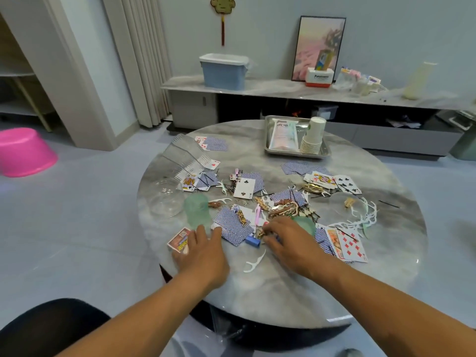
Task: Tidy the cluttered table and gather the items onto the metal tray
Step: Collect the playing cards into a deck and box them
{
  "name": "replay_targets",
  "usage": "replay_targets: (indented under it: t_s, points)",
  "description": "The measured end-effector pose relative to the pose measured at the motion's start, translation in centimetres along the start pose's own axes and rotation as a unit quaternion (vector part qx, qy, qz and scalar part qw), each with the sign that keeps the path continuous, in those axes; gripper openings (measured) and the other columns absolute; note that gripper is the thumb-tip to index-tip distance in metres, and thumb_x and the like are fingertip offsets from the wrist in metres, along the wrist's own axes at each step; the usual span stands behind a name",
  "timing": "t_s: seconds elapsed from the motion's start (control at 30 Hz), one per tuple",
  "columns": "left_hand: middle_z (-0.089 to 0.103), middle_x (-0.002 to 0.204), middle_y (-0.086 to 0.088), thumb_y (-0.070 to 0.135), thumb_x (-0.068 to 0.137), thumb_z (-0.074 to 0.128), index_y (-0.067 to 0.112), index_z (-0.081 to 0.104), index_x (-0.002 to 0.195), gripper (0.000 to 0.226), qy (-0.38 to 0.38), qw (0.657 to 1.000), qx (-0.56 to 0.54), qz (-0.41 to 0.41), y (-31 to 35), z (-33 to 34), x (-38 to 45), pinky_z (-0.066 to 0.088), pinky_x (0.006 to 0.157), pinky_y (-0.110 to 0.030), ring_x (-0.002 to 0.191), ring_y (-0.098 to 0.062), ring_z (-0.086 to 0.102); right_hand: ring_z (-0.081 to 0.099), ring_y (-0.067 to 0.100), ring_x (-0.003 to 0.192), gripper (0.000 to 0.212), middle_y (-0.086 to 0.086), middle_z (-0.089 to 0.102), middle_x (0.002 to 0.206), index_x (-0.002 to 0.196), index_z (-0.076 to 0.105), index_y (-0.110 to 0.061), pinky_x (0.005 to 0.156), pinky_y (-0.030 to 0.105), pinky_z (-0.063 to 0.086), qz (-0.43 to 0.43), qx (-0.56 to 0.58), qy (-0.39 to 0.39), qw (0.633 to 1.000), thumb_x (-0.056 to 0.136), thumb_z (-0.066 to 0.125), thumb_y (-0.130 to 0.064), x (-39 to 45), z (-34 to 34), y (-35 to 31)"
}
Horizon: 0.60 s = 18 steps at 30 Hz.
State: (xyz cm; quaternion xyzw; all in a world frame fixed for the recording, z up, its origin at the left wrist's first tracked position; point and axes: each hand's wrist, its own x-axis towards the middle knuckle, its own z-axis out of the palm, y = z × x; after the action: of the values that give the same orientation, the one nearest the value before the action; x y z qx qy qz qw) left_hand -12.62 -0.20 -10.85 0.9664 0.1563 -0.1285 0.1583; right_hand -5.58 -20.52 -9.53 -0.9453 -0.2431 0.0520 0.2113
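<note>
Hands (239, 243) well short of tray (325, 153)

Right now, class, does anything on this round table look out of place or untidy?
Yes. Playing cards lie scattered face up and face down across the table, mixed with floss picks and hairpins. Only the paper cups and a packet sit in the metal tray.

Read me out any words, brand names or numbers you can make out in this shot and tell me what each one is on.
"2", with club pips: the face-up white card mid-table.
Blue brand word on the white and red box on the sideboard: too blurred to read.
Red characters on the packet in the metal tray: too blurred.
Dark characters on the small wooden tag near the right hand: unreadable.
</note>
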Motion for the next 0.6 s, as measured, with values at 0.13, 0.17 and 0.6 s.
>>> replay_targets:
  t_s: [0.13, 0.17, 0.6]
  points:
    - [-0.003, 0.166, -0.006, 0.025, 0.1, 0.047, 0.031, 0.016, 0.157, 0.065, 0.012, 0.998, -0.064, 0.022, 0.3, 0.4, 0.2, 0.017, 0.12, -0.057, 0.154, -0.028, -0.004, 0.053, 0.019, 0.121, 0.033, 0.001, 0.058, 0.131, 0.131, 0.066, -0.018, 0.101, 0.034, 0.044, -0.017, -0.015, 0.0, 1.0, 0.103, 0.055, -0.032, 0.1, 0.1, -0.4]
    - [0.001, 0.166, -0.008, 0.026, 0.101, 0.047, 0.029, 0.017, 0.157, 0.064, 0.015, 0.996, -0.077, 0.044, 0.6, 0.4, 0.2, 0.018, 0.121, -0.052, 0.154, -0.028, -0.001, 0.052, 0.019, 0.121, 0.034, 0.002, 0.059, 0.131, 0.131, 0.065, -0.018, 0.101, 0.034, 0.044, -0.019, -0.02, 0.001, 1.0, 0.103, 0.055, -0.032, 0.2, 0.1, -0.5]
    - [0.02, 0.164, 0.001, 0.033, 0.091, 0.064, 0.033, 0.03, 0.155, 0.072, 0.085, 0.978, -0.035, 0.187, 3.3, 0.8, 2.2, 0.023, 0.117, -0.036, 0.15, -0.022, 0.019, 0.044, 0.025, 0.129, 0.045, 0.004, 0.051, 0.142, 0.148, 0.045, -0.019, 0.11, 0.039, 0.034, 0.106, -0.106, 0.097, 0.984, 0.104, 0.04, -0.022, -0.9, -0.3, 3.0]
